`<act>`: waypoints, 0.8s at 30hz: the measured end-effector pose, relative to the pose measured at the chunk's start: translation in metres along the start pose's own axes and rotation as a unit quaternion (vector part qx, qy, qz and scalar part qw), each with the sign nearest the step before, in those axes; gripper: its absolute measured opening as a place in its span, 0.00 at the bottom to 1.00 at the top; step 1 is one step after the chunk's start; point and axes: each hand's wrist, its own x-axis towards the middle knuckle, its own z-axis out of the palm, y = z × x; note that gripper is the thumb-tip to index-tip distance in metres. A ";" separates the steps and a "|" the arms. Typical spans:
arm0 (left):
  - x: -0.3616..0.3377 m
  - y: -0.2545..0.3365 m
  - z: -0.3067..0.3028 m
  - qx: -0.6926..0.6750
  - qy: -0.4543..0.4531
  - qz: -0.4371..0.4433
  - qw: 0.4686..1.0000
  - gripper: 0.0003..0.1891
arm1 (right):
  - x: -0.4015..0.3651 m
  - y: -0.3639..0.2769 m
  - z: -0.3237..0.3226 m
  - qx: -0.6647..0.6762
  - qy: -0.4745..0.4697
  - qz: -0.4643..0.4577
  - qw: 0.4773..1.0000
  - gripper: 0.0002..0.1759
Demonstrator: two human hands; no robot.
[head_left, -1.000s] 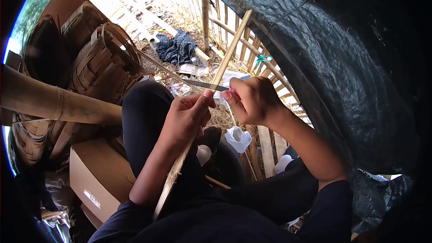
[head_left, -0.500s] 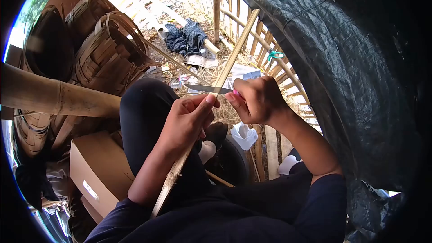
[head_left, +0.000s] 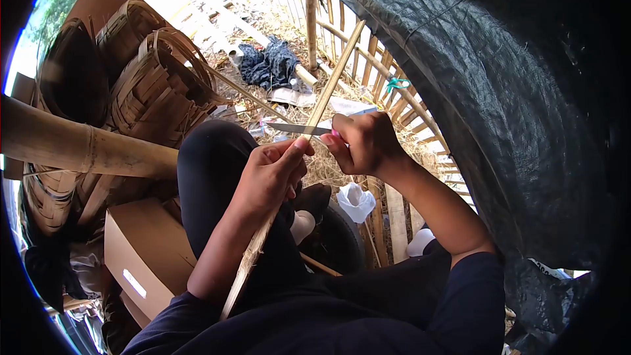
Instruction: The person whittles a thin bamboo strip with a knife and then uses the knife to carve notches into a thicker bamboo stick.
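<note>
A long bamboo strip (head_left: 335, 79) slants from my lap up toward the bamboo fence. My left hand (head_left: 276, 174) grips it around its middle, thumb laid along the strip near the blade. In my right hand (head_left: 368, 144) is a knife (head_left: 296, 129), its pinkish handle mostly covered by my fingers. The blade points left and lies across the strip just above my left thumb. Below that hand, the lower part of the strip looks rough and fibrous and runs along my left forearm.
Woven bamboo baskets (head_left: 151, 79) stand at the left, behind a thick bamboo pole (head_left: 85, 141). A cardboard box (head_left: 148, 250) sits beside my knee. Dark sheeting (head_left: 513, 112) hangs at the right. A white plastic bag (head_left: 356, 202) and a dark cloth (head_left: 268, 62) lie ahead.
The upper end of the strip has shifted slightly left and down in view. My right hand and the knife have moved a little left, the blade still across the strip.
</note>
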 end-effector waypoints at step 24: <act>-0.009 0.006 0.021 0.119 0.067 0.034 0.990 0.18 | -0.001 -0.003 0.000 -0.002 0.057 0.050 0.997 0.19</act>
